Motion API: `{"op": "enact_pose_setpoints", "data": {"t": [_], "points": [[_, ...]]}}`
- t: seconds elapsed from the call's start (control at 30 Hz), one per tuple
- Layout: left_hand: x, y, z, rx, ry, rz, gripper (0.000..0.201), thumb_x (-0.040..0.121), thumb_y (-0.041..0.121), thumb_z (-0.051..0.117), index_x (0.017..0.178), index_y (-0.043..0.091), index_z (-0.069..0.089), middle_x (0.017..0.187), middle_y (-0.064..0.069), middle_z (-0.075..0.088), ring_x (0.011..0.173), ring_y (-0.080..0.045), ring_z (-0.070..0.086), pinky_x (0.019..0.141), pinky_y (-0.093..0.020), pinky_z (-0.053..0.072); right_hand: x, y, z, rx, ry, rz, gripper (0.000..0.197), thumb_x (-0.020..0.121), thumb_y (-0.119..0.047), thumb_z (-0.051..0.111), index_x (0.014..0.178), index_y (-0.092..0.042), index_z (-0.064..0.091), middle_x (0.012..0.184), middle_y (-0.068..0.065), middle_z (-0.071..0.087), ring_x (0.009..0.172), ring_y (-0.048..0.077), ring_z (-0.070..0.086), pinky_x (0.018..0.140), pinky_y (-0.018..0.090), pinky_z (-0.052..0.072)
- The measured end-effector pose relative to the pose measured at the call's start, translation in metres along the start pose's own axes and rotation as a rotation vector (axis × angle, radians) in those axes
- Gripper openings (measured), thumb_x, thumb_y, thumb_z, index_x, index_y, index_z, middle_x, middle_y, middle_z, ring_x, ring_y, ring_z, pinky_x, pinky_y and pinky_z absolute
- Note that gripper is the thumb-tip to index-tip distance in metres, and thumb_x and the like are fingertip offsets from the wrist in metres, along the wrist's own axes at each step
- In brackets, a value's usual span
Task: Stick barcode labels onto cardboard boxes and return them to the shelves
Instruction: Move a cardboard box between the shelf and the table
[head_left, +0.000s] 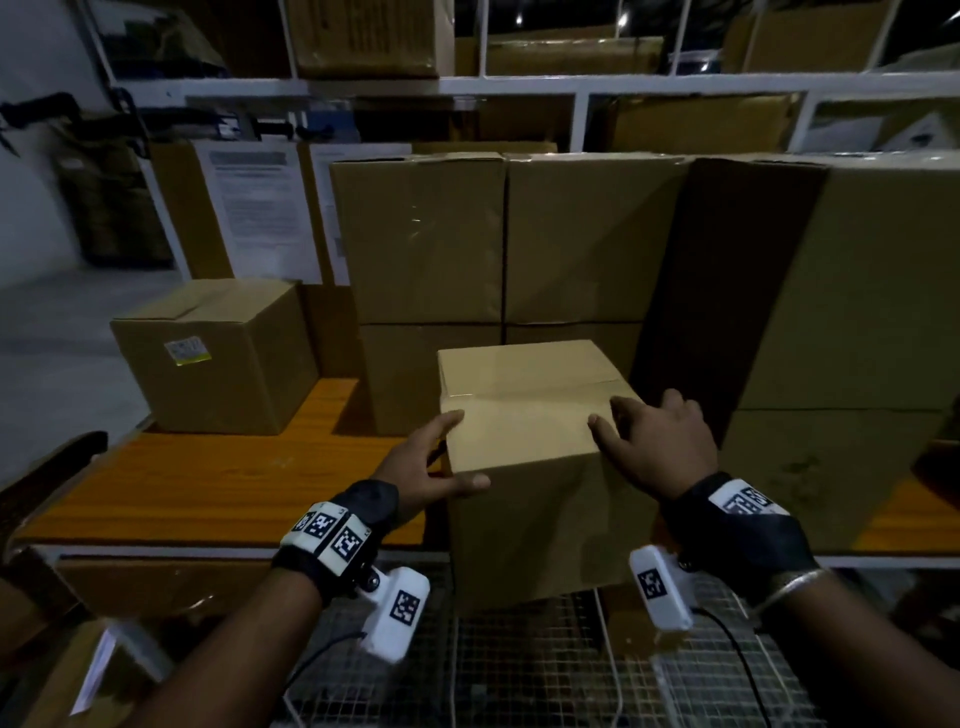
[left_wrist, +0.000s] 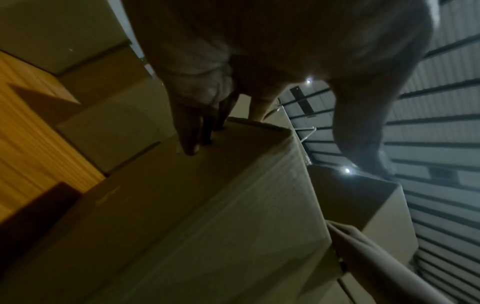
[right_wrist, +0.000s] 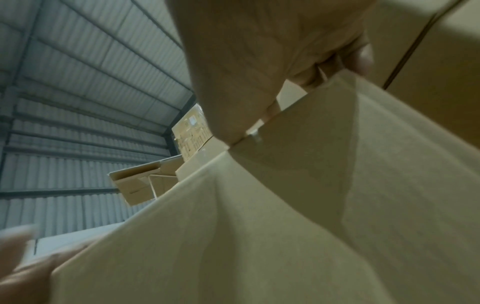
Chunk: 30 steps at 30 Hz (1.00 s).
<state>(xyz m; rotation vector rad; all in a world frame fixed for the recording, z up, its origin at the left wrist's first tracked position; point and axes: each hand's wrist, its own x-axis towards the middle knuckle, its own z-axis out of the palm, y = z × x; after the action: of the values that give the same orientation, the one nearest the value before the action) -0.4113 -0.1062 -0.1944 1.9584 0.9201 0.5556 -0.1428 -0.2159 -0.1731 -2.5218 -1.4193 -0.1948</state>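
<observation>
Both hands clamp the cardboard box (head_left: 540, 441) from opposite sides, palm pressure, no pinch. Left hand (head_left: 431, 467): thumb wrapped over the near top corner, fingers laid flat along the left face and top edge (left wrist view shows fingertips (left_wrist: 191, 148) pressed against the upper part of the box's left face). Right hand (head_left: 657, 441): fingers spread over the right top edge, palm against the right side; the right wrist view shows them hooked over the rim.

Box is off the surface, tilted slightly, held in front of the wooden shelf (head_left: 208, 483) and over the wire mesh (head_left: 519, 675) below. No barcode label visible on the faces I can see, so can't tell if labelling is done.

Handling, my read:
- Light to moderate: carried at the top corners with relaxed fingers, no visible sag.
- Walls stiff, top flaps taped shut, so edges take the load; mid-panels would flex.
- Plain cardboard, decent friction, low slip risk.
- Best hold: opposite vertical faces near the top corners, or one hand under the base if it proves heavier.

Surroundings: stacked boxes (head_left: 498, 239) directly behind, one labelled box (head_left: 208, 358) on the shelf to the left (sticker on its front). Gap between them looks like the likely drop spot.
</observation>
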Motion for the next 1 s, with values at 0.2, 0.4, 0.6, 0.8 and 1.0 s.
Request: {"op": "enact_pose_setpoints", "data": {"t": [0.2,0.4,0.6,0.8,1.0], "points": [[0.033,0.013,0.028,0.327,-0.046,-0.001,0.113,0.070,0.041,0.084,0.154,0.038,0.009,0.160,0.001,0.023,0.144,-0.023,0.028,0.117,-0.041,0.029,-0.004,0.020,-0.013,-0.052,0.011,-0.195,0.054,0.095,-0.070,0.035,0.128,-0.034,0.060,0.146,0.008,0.045,0.126,0.026,0.047,0.098,0.038,0.043],[0.059,0.020,0.033,0.391,-0.026,0.060,0.103,0.074,0.040,0.082,0.154,0.031,0.018,0.154,-0.005,0.032,0.137,-0.023,0.037,0.107,-0.027,0.032,-0.001,0.036,-0.015,-0.033,-0.119,-0.264,0.078,0.086,-0.065,0.061,0.153,-0.035,0.034,0.147,0.003,0.043,0.131,0.025,0.045,0.101,0.039,0.047],[0.071,0.021,0.037,0.329,0.019,0.075,0.097,0.074,0.029,0.084,0.153,0.029,0.027,0.149,-0.005,0.043,0.131,-0.021,0.048,0.099,-0.021,0.038,0.016,0.042,-0.006,-0.043,-0.072,-0.274,0.065,0.091,-0.028,0.065,0.151,-0.032,0.038,0.141,0.005,0.049,0.124,0.027,0.052,0.092,0.039,0.053],[0.082,0.024,0.045,0.291,-0.022,0.011,0.100,0.076,0.031,0.082,0.152,0.037,0.018,0.149,-0.007,0.044,0.131,-0.026,0.049,0.108,-0.041,0.044,0.023,0.043,-0.002,0.013,-0.082,-0.220,0.058,0.086,-0.020,0.069,0.140,-0.024,0.049,0.135,0.009,0.052,0.122,0.031,0.053,0.094,0.048,0.053],[0.095,0.025,0.051,0.365,-0.051,-0.011,0.096,0.084,0.034,0.075,0.154,0.039,0.009,0.150,-0.013,0.040,0.128,-0.032,0.050,0.104,-0.042,0.045,0.032,0.042,0.002,0.002,-0.091,-0.195,0.055,0.083,-0.023,0.072,0.133,-0.020,0.051,0.119,0.006,0.054,0.111,0.028,0.053,0.086,0.044,0.053]]}}
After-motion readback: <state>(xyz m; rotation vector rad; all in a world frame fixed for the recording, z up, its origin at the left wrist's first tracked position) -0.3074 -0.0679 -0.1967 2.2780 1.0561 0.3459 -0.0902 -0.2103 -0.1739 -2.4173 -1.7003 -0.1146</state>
